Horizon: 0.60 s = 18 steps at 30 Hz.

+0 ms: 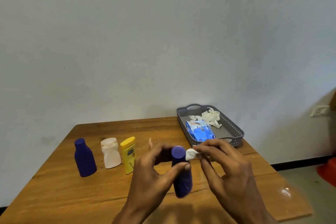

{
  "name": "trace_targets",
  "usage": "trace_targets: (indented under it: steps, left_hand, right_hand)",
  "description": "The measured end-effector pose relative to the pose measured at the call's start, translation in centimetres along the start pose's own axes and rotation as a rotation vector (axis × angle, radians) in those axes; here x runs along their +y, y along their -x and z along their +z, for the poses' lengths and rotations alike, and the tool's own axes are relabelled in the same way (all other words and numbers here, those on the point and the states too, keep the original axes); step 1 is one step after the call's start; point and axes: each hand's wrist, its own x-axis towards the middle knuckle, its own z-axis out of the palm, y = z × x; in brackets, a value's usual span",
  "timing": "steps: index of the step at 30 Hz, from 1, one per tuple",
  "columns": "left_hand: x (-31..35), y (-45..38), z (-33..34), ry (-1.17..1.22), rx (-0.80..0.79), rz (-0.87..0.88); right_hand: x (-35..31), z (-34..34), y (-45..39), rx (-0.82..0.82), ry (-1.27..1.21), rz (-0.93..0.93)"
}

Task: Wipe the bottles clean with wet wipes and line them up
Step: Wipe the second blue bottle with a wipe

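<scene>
Nearest: left hand point(154, 167), fingers and thumb wrapped round one purple bottle point(181, 174), held above the wooden table point(54, 192). Bottle's long axis near upright, cap end uppermost and tipped slightly away.

Right hand point(221, 163), fingertips pinching one bunched white wet wipe point(190, 154), pressed against the cap's right side. The wipe-hand sits just right of the bottle, so the likely stroke runs leftward over the cap or down the body.

Left of the hands, standing in a row: three bottles, namely one yellow point(128, 154) just beside the left hand, one white point(111, 152), one dark purple point(84, 158) farthest left. Four bottles in all.

Beyond the right hand: one grey perforated tray point(234, 129) holding one blue wipes packet point(200, 131) and a heap of crumpled used wipes point(209, 117), count uncertain.
</scene>
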Motion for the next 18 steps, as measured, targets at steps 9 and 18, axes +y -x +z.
trace_targets:
  steps: [9,18]
  left_hand:
    - [0.0,0.0,-0.9,0.371,-0.077,-0.267]
    - [0.0,0.2,-1.2,0.543,-0.117,-0.431]
  right_hand:
    - [-1.2,1.1,0.5,-0.022,-0.2,-0.059]
    - [-1.2,0.7,0.5,-0.095,-0.144,-0.095]
